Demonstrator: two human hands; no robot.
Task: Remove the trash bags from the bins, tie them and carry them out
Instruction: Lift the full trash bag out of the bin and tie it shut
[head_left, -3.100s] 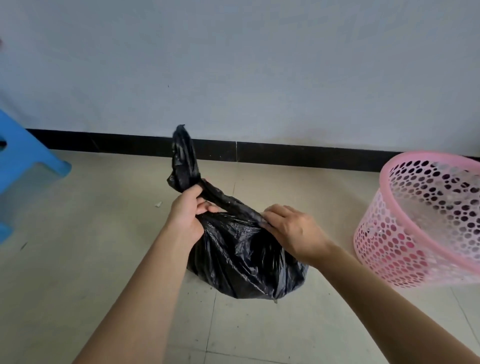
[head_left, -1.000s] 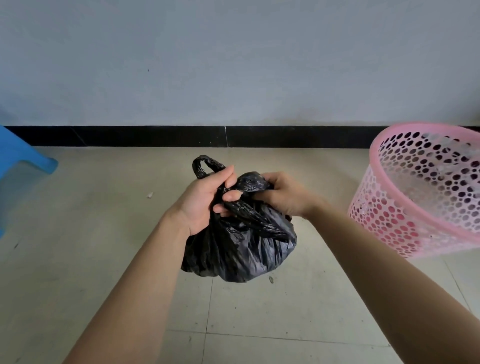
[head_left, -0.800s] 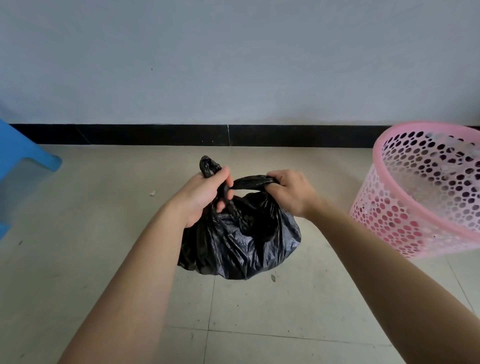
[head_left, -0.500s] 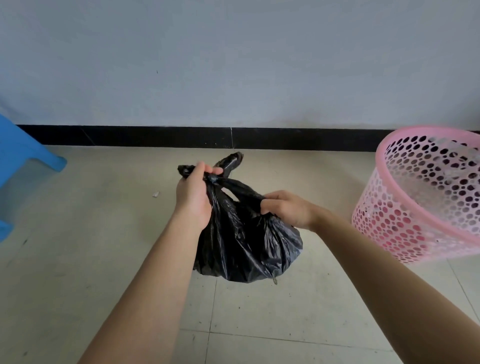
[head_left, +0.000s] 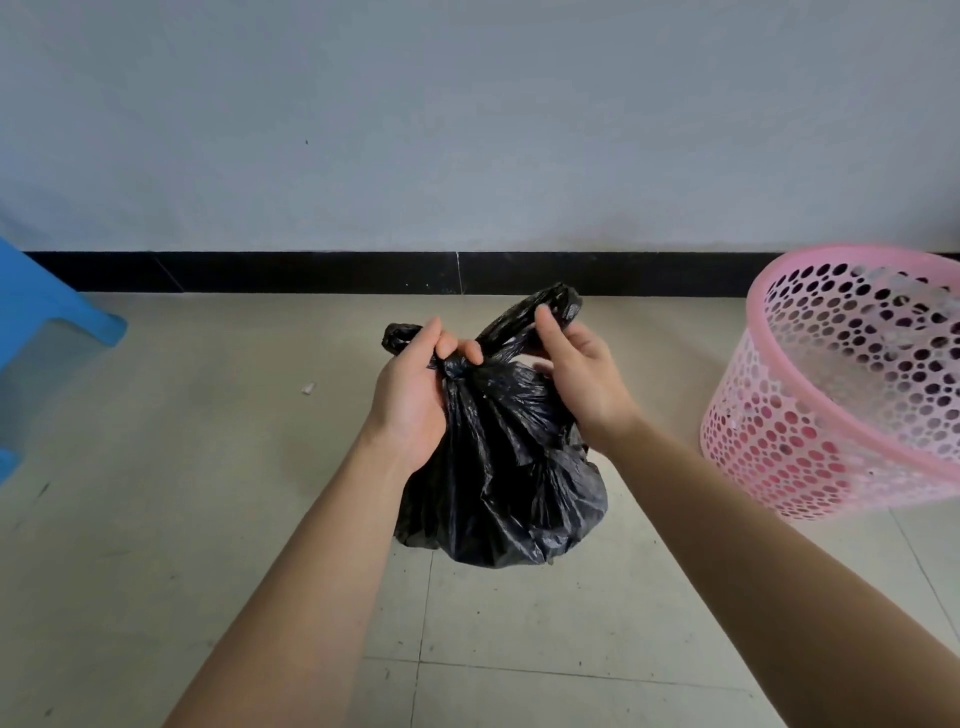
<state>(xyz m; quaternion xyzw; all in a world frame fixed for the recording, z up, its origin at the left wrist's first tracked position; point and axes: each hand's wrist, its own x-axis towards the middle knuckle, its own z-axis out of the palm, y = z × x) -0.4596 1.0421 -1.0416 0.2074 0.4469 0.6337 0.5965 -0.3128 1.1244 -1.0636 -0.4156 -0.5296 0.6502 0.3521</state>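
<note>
A filled black trash bag (head_left: 501, 467) hangs just above the tiled floor in the middle of the view. Its neck is gathered into a knot at the top. My left hand (head_left: 415, 395) grips the neck at the knot, with one short tail of plastic sticking out to the left. My right hand (head_left: 576, 374) pinches the other, longer tail, which rises to the upper right of the knot. The pink perforated bin (head_left: 841, 384) stands at the right with no bag in it.
A blue plastic stool (head_left: 36, 332) is at the left edge. A grey wall with a black baseboard (head_left: 311, 273) runs across behind the bag. A small scrap (head_left: 307, 387) lies on the floor tiles to the left of the bag.
My right hand has come up from the bag's side and now pinches the right tail. The neck has tightened into a knot under my left hand. The bag stays off the floor.
</note>
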